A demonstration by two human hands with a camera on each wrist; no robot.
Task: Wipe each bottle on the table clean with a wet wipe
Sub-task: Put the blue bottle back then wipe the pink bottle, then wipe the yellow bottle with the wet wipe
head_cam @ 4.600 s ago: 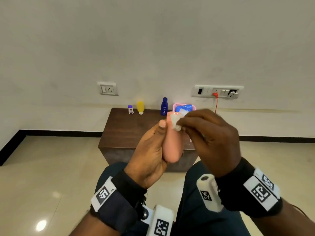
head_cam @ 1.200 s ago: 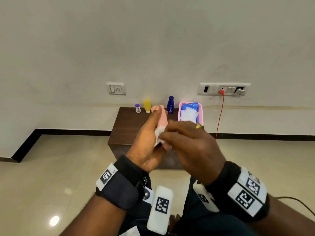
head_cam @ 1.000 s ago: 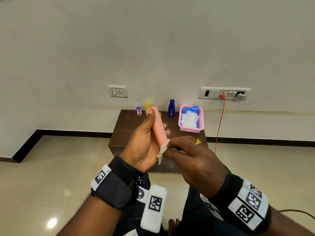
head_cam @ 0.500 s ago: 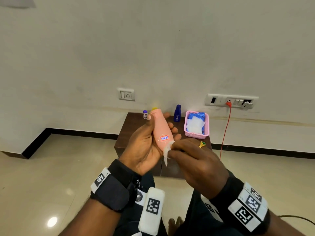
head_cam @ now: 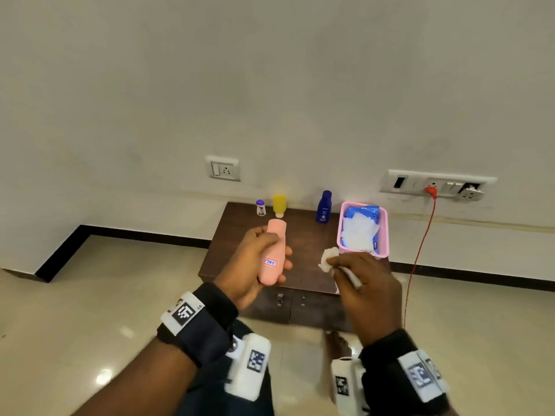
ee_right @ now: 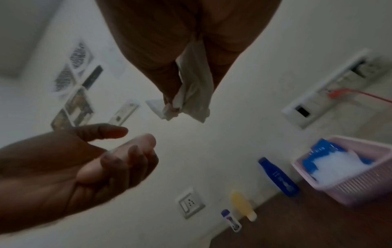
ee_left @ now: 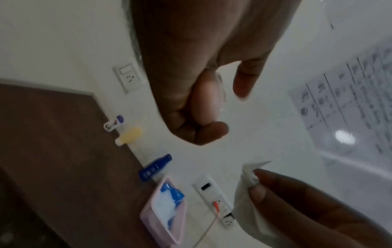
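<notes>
My left hand (head_cam: 255, 265) grips a pink bottle (head_cam: 272, 253) upside down above the dark wooden table (head_cam: 303, 253), its label facing me; the same pink bottle (ee_left: 206, 102) shows between my fingers in the left wrist view. My right hand (head_cam: 357, 274) pinches a crumpled white wet wipe (head_cam: 329, 259), held apart from the bottle, to its right. The wipe (ee_right: 191, 94) hangs from my fingertips in the right wrist view. At the table's back edge stand a small white bottle with a purple cap (head_cam: 260, 207), a yellow bottle (head_cam: 279, 205) and a dark blue bottle (head_cam: 323, 207).
A pink basket (head_cam: 381, 235) holding a blue wipe pack and loose white wipes sits at the table's back right. A red cable (head_cam: 420, 244) runs from the wall socket strip (head_cam: 435, 186) down to the floor. Tiled floor surrounds the low table.
My right hand has drawn the wipe off the pink bottle and moved right, leaving a gap. My left hand has moved the bottle forward over the table.
</notes>
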